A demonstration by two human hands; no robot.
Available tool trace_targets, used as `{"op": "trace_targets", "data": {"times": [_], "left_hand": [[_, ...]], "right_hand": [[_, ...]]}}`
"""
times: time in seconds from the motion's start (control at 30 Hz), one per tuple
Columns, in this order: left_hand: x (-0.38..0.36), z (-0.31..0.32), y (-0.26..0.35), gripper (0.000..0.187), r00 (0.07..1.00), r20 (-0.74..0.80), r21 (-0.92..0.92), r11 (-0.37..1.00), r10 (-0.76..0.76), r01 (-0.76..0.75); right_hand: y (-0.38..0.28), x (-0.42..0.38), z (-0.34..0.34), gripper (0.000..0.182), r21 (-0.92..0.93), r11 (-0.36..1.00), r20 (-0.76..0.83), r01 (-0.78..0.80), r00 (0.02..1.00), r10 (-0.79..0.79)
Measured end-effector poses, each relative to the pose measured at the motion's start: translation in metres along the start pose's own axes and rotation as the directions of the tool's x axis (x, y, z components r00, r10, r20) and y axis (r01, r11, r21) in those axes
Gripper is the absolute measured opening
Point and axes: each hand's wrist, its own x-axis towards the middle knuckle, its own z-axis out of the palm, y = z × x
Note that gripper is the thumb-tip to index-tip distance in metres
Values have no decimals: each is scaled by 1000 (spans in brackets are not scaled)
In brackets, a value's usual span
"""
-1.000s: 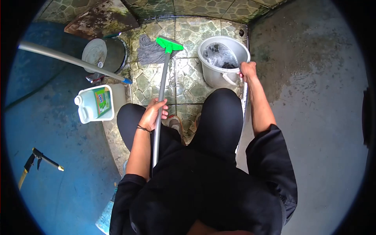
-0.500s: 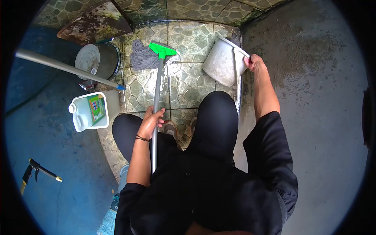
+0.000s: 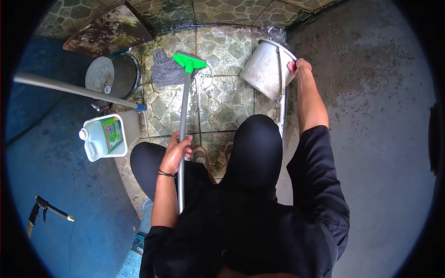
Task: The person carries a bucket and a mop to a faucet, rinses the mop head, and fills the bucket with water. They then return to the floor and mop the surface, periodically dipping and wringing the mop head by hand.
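My left hand (image 3: 176, 153) is closed around the silver handle of a mop (image 3: 184, 111). The mop's green clamp (image 3: 189, 60) and grey string head (image 3: 168, 69) rest on the wet stone-patterned tiles (image 3: 222, 104). My right hand (image 3: 300, 67) grips the rim of a whitish bucket (image 3: 265, 69) at the right of the tiles. The bucket is tilted, its mouth turned toward the far wall, and clear water shows at its far side near the corner. The inside of the bucket is hidden from me.
At the left stand a white container holding a jug (image 3: 101, 136) with a green label, and a dark lidded bucket (image 3: 121, 74). Another pole (image 3: 79, 89) slants above them. A spray gun (image 3: 46, 208) lies lower left. A stained board (image 3: 109, 30) leans at the back.
The bucket has tipped slightly further toward the far wall, and water now shows spilling near the corner. The mop stays nearly in place, and my left hand keeps its hold.
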Motion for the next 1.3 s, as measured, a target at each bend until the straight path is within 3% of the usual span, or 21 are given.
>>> {"op": "trace_targets", "data": {"times": [0.27, 0.3, 0.33, 0.4, 0.43, 0.53, 0.57, 0.67, 0.7, 0.8, 0.83, 0.97, 1.07, 1.3], "left_hand": [[-4, 3, -6, 50, 1000, -14, 57, 998, 10, -9], [-5, 3, -6, 51, 1000, -11, 43, 999, 12, -11], [-6, 3, -7, 52, 1000, -10, 29, 999, 14, -14], [-8, 3, -8, 56, 1000, -11, 16, 1000, 22, -22], [-9, 4, -9, 59, 1000, -12, 17, 999, 29, -29], [-7, 4, -8, 62, 999, -23, 18, 999, 33, -32], [-8, 5, -8, 62, 999, -27, 20, 999, 26, -25], [-9, 8, -7, 62, 999, -33, 34, 999, 25, -24], [-9, 7, -8, 61, 999, -30, 34, 999, 20, -19], [-8, 6, -12, 57, 1000, -26, 31, 1000, 7, -6], [-10, 7, -11, 57, 1000, -30, 29, 1000, 2, -1], [-13, 8, -12, 55, 999, -39, 44, 999, 11, -9], [-14, 7, -15, 55, 999, -32, 20, 1000, 9, -8], [-14, 7, -20, 55, 999, -40, -49, 999, 17, -19]], "right_hand": [[-9, -2, 18, 20, -32, 997, 2, 73, 997, -73], [-6, 3, 19, 27, -146, 979, -37, 139, 989, -146], [-5, 7, 16, 36, -443, 859, -69, 257, 945, -318], [-1, 11, 7, 56, -880, 352, 38, 320, 785, -618], [-6, -8, 10, 80, -922, 263, 75, 283, 798, -598], [3, -65, 12, 80, -934, -172, 314, 312, 493, -811], [6, -57, 16, 81, -910, -193, 373, 367, 522, -767], [1, -21, 21, 80, -851, 113, 364, 513, 731, -577], [-2, -20, 20, 81, -835, 210, 309, 508, 751, -584], [-5, -18, 16, 80, -839, 232, 296, 493, 770, -565], [-1, -11, 16, 81, -830, 225, 285, 511, 734, -617], [-11, -8, 10, 82, -809, 357, 209, 468, 795, -569], [-22, 14, 1, 87, -785, 364, 251, 501, 795, -553], [-36, 35, -15, 94, -598, 672, 98, 436, 873, -478]]}}
